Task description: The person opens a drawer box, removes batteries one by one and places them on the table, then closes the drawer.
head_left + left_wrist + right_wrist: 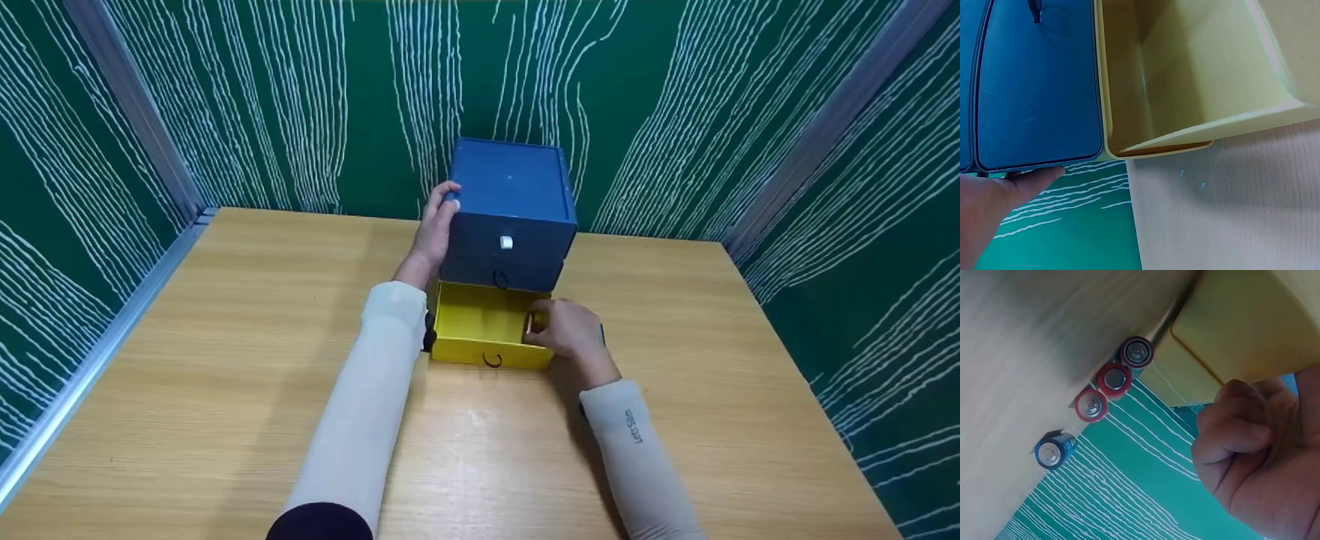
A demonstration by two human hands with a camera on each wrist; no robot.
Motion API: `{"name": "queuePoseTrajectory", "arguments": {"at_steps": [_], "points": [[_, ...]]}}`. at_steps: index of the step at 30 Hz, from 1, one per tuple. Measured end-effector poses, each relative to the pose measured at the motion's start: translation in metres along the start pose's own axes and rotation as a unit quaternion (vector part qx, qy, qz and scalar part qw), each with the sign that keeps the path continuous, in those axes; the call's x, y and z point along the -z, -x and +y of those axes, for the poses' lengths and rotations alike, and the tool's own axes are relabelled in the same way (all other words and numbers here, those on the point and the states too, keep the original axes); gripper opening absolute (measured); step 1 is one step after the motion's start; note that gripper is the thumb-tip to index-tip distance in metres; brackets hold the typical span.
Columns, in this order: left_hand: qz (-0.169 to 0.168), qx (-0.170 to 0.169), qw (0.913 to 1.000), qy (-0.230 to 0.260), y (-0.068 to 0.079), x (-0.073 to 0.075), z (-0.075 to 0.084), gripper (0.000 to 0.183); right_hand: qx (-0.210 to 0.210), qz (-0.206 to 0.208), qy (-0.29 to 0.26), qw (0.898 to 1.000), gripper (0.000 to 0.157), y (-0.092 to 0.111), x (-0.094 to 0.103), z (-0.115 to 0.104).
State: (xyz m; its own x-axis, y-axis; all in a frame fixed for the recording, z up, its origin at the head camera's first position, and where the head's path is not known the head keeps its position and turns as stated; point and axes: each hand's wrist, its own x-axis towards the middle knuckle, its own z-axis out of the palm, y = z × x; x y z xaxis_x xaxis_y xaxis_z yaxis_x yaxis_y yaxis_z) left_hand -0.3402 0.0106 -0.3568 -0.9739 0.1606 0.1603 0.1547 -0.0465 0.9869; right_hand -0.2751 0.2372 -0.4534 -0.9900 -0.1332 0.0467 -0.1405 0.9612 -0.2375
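Observation:
A blue drawer cabinet [510, 180] has its bottom yellow drawer [465, 351] pulled out. My left hand [433, 232] rests against the cabinet's upper left side, its thumb and a finger at the top edge. In the left wrist view, a finger [1039, 179] lies along the side of the blue front. Over the drawer's right end, my right hand [568, 328] pinches what looks like a battery [529, 325], mostly covered by the fingers. Its curled fingers show beside the yellow drawer wall [1235, 332] in the right wrist view, where the held thing is hidden.
Several batteries stand on the wooden table [1022, 343], red-rimmed ones [1114, 379] together and a blue one [1050, 454] apart. A white knob [506, 242] and dark loop pulls [492, 361] jut from the drawer fronts. Green white-lined walls [367, 97] border the table.

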Motion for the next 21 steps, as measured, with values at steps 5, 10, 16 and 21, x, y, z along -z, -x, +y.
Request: {"name": "queuePoseTrajectory", "arguments": {"at_steps": [5,10,16,21], "points": [[0.0,-0.002,1.0,0.006,0.0,0.0,0.0,0.036,-0.003,-0.005,-0.03,1.0,0.051,0.0,0.001,0.003],[-0.001,0.0,1.0,0.005,0.0,0.0,-0.002,0.034,-0.012,-0.023,-0.089,0.996,0.046,0.001,0.004,0.006],[-0.003,-0.003,1.0,0.005,0.001,-0.001,-0.002,0.035,-0.038,-0.045,-0.151,0.987,0.047,0.006,0.012,0.009],[-0.002,-0.01,0.9999,0.008,0.0,-0.001,-0.001,0.036,-0.053,-0.06,-0.174,0.981,0.051,0.009,0.024,0.011]]}}
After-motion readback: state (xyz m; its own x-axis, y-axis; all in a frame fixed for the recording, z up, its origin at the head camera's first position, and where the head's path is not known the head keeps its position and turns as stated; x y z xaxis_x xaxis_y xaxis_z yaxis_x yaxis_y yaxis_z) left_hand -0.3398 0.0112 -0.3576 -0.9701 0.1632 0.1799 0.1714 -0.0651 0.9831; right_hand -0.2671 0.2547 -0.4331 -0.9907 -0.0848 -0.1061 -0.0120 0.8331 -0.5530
